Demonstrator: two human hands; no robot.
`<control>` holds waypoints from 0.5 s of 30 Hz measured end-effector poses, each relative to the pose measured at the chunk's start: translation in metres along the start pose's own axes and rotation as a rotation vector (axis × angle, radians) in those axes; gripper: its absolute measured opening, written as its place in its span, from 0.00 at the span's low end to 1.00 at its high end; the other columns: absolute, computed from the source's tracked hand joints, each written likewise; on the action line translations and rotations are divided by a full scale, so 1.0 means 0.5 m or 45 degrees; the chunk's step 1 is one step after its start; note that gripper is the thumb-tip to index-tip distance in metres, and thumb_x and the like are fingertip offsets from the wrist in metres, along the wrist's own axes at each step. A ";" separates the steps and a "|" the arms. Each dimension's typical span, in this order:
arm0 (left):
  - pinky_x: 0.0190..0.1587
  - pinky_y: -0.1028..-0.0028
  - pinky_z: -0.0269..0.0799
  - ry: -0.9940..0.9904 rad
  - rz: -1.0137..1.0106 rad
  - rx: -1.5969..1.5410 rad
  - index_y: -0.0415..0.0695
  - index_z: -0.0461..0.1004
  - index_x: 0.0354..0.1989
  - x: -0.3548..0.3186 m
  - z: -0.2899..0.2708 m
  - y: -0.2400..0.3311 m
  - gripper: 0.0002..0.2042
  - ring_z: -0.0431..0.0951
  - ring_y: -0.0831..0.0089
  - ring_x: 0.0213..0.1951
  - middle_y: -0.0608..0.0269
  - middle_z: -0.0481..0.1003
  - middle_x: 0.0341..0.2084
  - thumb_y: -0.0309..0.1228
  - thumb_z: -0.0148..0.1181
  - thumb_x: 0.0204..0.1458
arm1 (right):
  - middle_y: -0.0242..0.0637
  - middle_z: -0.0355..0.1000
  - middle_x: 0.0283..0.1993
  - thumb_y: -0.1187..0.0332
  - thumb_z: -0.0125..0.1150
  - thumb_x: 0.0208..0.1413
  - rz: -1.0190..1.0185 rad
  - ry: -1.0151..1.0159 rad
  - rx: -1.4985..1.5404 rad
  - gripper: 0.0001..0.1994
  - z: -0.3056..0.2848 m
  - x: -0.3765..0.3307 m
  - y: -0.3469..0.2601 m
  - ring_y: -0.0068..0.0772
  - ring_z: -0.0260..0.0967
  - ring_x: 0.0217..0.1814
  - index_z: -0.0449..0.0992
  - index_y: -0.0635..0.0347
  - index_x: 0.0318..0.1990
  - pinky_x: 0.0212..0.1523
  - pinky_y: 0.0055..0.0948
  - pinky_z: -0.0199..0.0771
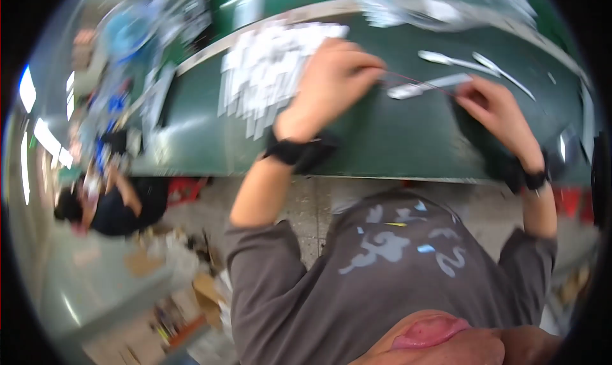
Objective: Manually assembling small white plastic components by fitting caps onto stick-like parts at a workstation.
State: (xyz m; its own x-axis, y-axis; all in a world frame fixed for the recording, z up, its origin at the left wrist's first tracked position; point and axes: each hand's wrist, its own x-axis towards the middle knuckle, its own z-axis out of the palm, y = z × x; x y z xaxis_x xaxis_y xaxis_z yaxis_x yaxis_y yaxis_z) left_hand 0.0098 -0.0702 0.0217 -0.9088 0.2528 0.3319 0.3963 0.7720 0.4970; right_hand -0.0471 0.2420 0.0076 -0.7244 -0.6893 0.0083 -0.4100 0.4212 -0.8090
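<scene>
Over the green bench, my left hand (pixel 338 78) is closed in a pinch on one end of a thin red wire (pixel 408 78). The wire stretches across to my right hand (pixel 500 113), whose thumb and fingers are pinched at its other end. Under the wire lies a flat white strip (pixel 408 91) with a broader end; whether my right fingers touch its far end I cannot tell. Just beyond it are two slim white pieces with wider heads, one white piece (pixel 446 59) and another white piece (pixel 507 75). A large heap of white strips (pixel 255 72) lies beside my left hand.
Clear plastic bags (pixel 440 8) lie along the far side of the green bench (pixel 382 145). At left, another person (pixel 121 205) sits by a bench with a blue round container (pixel 127 30) farther back. Cardboard boxes (pixel 207 295) stand at lower left.
</scene>
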 end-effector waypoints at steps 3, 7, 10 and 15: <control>0.44 0.64 0.69 -0.047 0.024 -0.002 0.45 0.83 0.31 0.010 0.010 0.004 0.04 0.74 0.60 0.39 0.61 0.79 0.30 0.30 0.66 0.47 | 0.32 0.68 0.28 0.74 0.61 0.58 0.052 0.076 -0.068 0.05 -0.003 -0.007 -0.014 0.21 0.63 0.29 0.72 0.65 0.38 0.32 0.24 0.66; 0.46 0.65 0.69 -0.043 -0.042 0.053 0.44 0.83 0.31 0.013 0.030 0.023 0.05 0.74 0.61 0.42 0.62 0.78 0.31 0.30 0.67 0.48 | 0.35 0.68 0.28 0.75 0.61 0.56 -0.016 0.075 -0.209 0.05 -0.007 -0.030 -0.009 0.28 0.63 0.27 0.73 0.64 0.38 0.31 0.26 0.66; 0.48 0.65 0.69 -0.079 -0.118 0.061 0.44 0.83 0.31 0.000 0.032 0.033 0.05 0.74 0.61 0.44 0.62 0.78 0.31 0.30 0.67 0.49 | 0.36 0.68 0.28 0.75 0.60 0.56 -0.047 0.071 -0.201 0.05 -0.001 -0.032 -0.005 0.30 0.63 0.26 0.73 0.64 0.38 0.30 0.27 0.66; 0.51 0.63 0.67 -0.082 -0.061 0.168 0.43 0.82 0.33 -0.018 0.033 0.035 0.06 0.73 0.60 0.45 0.61 0.78 0.34 0.30 0.67 0.47 | 0.36 0.68 0.28 0.74 0.61 0.56 -0.070 0.135 -0.279 0.05 -0.009 -0.018 -0.006 0.29 0.64 0.27 0.74 0.64 0.38 0.31 0.27 0.66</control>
State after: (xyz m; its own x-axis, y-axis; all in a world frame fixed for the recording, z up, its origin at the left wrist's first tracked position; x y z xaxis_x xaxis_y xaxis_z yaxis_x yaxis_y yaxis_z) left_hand 0.0229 -0.0494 0.0141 -0.9345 0.2473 0.2560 0.3353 0.8529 0.4002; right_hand -0.0417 0.2498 0.0128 -0.7472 -0.6538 0.1194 -0.5522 0.5107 -0.6590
